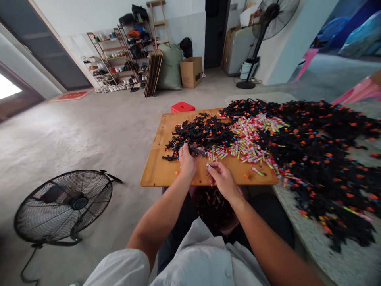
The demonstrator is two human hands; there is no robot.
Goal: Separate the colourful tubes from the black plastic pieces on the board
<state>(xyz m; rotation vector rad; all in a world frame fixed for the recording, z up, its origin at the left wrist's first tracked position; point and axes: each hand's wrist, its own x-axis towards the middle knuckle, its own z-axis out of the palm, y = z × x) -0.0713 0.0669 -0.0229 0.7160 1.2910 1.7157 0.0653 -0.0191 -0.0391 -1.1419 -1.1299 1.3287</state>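
The left hand (pixel 187 162) grips a black toy piece (pixel 197 151), slim and gun-shaped, which juts from its fingers toward the right hand (pixel 222 176), where thumb and fingertips pinch a small pale piece (pixel 207 165) whose details are too tiny to tell. Just beyond the hands, on the wooden desk (pixel 159 167), lie a heap of similar black toys (pixel 205 129) dotted orange and blue and, to its right, glossy pink, white and yellow-green tubes (pixel 253 135).
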